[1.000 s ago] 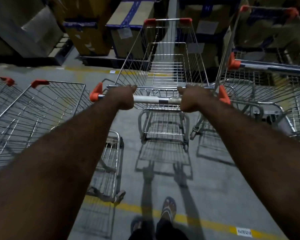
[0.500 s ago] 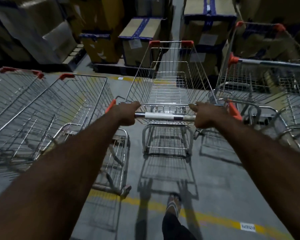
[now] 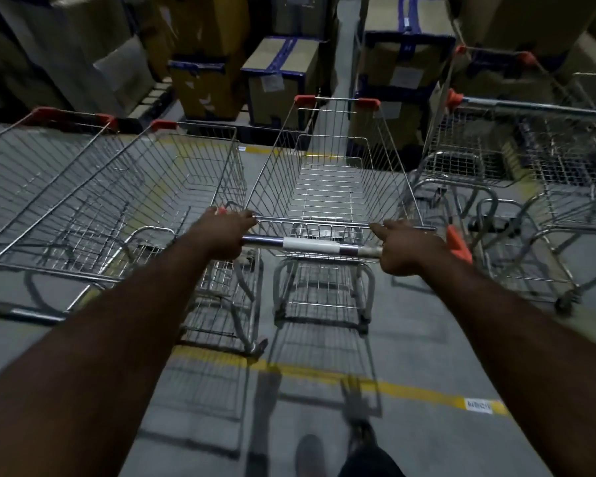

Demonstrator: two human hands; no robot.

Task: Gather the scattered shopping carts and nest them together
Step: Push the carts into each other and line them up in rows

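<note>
My left hand (image 3: 225, 235) and right hand (image 3: 406, 248) grip the handle (image 3: 310, 245) of middle cart (image 3: 327, 187). Steering step, I judge. Next: line its nose behind left carts (image 3: 145, 201).

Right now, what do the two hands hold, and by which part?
Both hold the middle shopping cart by its handle bar: the left hand grips the bar's left end, the right hand its right end.

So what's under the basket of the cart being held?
A lower wire rack, with grey floor showing through. The basket covers the rack's front and any front wheels.
</note>
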